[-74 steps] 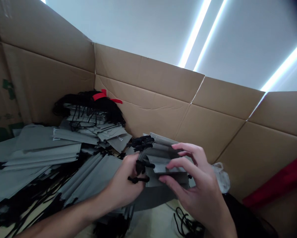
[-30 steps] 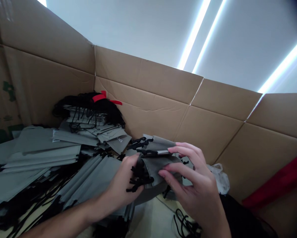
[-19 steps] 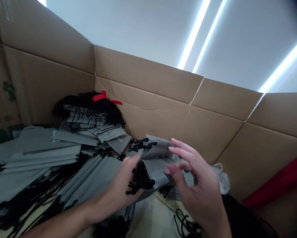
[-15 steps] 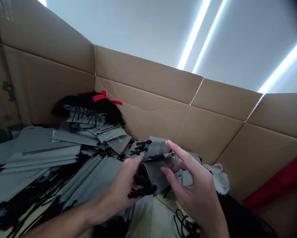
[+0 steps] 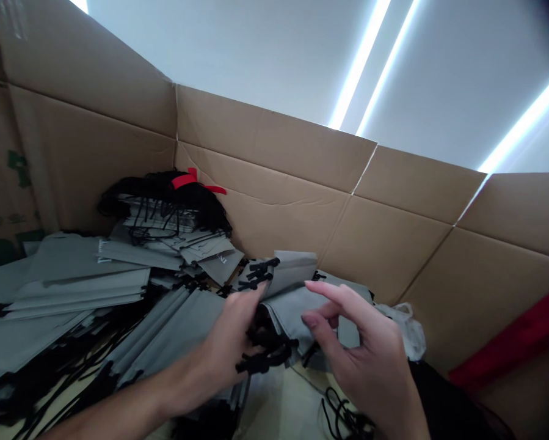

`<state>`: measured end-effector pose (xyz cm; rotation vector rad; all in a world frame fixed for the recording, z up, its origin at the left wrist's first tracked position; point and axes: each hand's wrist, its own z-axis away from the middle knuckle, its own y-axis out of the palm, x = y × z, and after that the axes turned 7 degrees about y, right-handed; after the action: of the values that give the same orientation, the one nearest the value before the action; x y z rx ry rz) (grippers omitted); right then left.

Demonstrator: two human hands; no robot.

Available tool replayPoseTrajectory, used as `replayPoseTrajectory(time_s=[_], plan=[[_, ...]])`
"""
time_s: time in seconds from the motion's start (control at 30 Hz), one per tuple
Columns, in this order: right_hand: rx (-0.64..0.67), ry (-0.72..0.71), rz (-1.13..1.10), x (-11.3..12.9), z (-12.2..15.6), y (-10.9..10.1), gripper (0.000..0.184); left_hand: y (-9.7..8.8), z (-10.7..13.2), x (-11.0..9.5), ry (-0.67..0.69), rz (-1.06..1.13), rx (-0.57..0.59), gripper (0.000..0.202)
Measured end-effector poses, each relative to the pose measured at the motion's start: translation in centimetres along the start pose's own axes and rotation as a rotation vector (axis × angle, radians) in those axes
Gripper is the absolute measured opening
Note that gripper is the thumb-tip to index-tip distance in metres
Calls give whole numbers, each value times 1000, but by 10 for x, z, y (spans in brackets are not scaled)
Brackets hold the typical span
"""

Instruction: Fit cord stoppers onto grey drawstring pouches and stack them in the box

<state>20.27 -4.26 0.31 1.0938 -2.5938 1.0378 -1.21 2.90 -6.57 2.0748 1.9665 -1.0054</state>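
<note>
R hand point(image 5: 361, 360) has lifted off, now open just above grey pouch point(image 5: 295, 305) | L hand point(image 5: 228, 348) closed on pouch, by its black cords point(image 5: 260, 360) | pouch lies over bag pile point(image 5: 164, 327), near carton wall point(image 5: 384, 256)

**Matt cloth, dull card and thin plastic in front of you**

Your grey pouch point(image 5: 292, 311) looks like matt non-woven cloth, its black cord point(image 5: 260, 363) dull; behind the pouch, the cardboard wall point(image 5: 274, 208) is matt corrugated board, and right of it, the plastic bag point(image 5: 409, 330) is thin, crumpled and translucent.
</note>
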Motion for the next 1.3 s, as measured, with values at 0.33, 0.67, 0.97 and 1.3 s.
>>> replayPoseTrajectory(time_s=[0.33,0.67,0.97,1.3], plan=[[18,24,184,-10,0,-3,64,9,-6,0,-59,-19,147,49],[-29,-36,185,-12,-2,-6,32,8,-8,3,-48,-64,139,58],[189,40,-1,-1,4,-17,51,7,-9,2,7,-56,111,50],[172,-40,-9,-2,-1,-12,79,3,-5,5,79,-149,127,47]])
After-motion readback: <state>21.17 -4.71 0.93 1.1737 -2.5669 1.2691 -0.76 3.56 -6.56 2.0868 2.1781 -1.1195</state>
